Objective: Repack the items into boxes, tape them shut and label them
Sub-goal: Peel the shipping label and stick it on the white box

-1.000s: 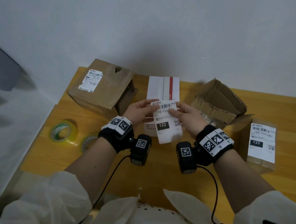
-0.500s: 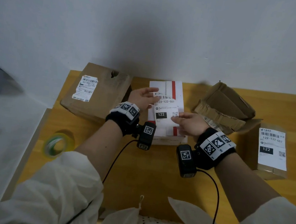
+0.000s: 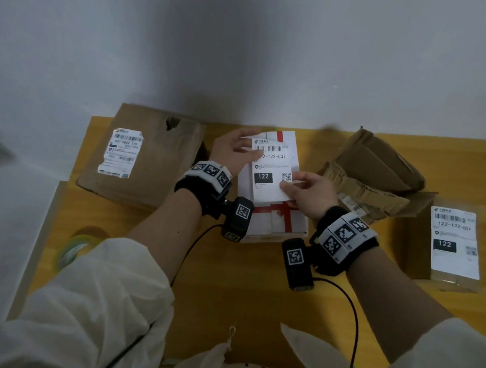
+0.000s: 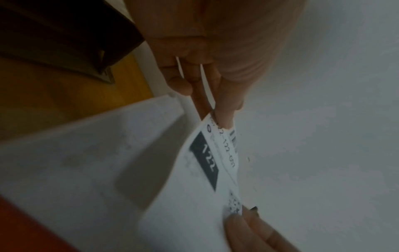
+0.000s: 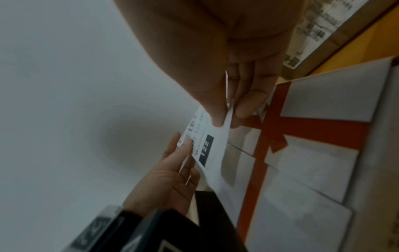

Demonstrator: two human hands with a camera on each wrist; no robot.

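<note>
A white shipping label (image 3: 272,169) printed "122" hangs just above a white box with red ribbon print (image 3: 274,220) at the table's middle. My left hand (image 3: 240,152) pinches the label's upper left corner; in the left wrist view the label (image 4: 215,162) is nipped between thumb and finger. My right hand (image 3: 304,190) pinches the lower right corner beside the QR code. The right wrist view shows the label (image 5: 210,145) lifted off the white box (image 5: 313,170), casting a shadow on it.
A brown carton with an old label (image 3: 142,155) lies left of the white box. A crumpled open carton (image 3: 371,176) sits to the right, and a taped, labelled box (image 3: 451,244) at far right. A tape roll (image 3: 74,248) lies at the yellow table's (image 3: 238,303) left edge.
Both hands have carried the label away from me and lowered it over the white box. The head camera has tilted and moved closer.
</note>
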